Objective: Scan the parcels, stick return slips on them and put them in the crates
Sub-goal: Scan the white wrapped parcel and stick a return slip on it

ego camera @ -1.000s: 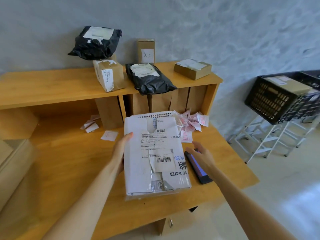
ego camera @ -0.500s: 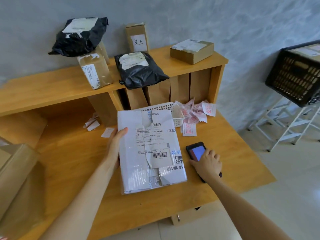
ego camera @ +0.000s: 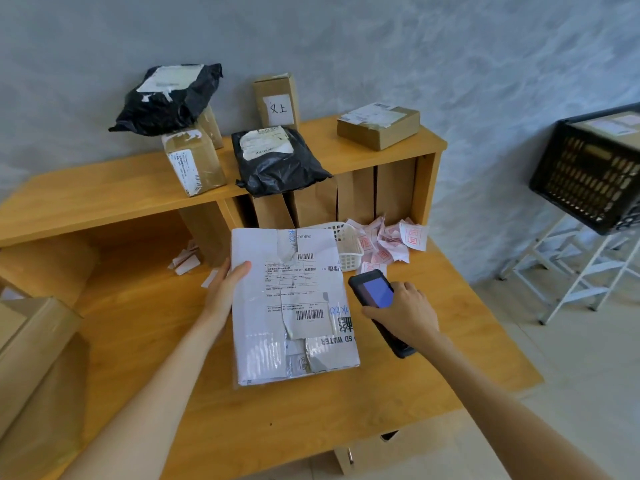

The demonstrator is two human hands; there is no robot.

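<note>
1. While the white parcel (ego camera: 291, 306) lies flat on the wooden desk (ego camera: 145, 327), the left hand (ego camera: 223, 292) grips its left edge: thumb curled over the top face, fingers hidden under or behind the edge.
2. Right hand (ego camera: 403, 315) is curled round the black handheld scanner (ego camera: 375, 306), just right of the parcel. Blue screen faces up, top end points away from the person. Can't tell if it touches the desk.
3. Parcel top face carries overlapping shipping labels with two barcodes: one near the far end, one near the middle.
4. Beyond the parcel: a white mesh basket (ego camera: 348, 247), partly hidden by the parcel's far right corner.
5. Red-stamped return slips (ego camera: 391, 242) are piled loose just right of the basket, against the shelf unit.
6. A few paper scraps (ego camera: 185, 261) lie on the desk left of the parcel, under the shelf overhang.
7. Shelf top (ego camera: 104, 192) holds more parcels: a black poly bag (ego camera: 169, 98) resting on a taped carton (ego camera: 194, 162), a second black bag (ego camera: 277, 161) overhanging the front edge, an upright carton with a handwritten label (ego camera: 277, 98), and a flat brown box (ego camera: 379, 124) at the right end.
8. Black crate (ego camera: 588, 174) sits on a white metal stand (ego camera: 575, 271), well apart on the right, with a box inside.
9. Large brown carton (ego camera: 31, 358) at the desk's left edge, partly cut off.
</note>
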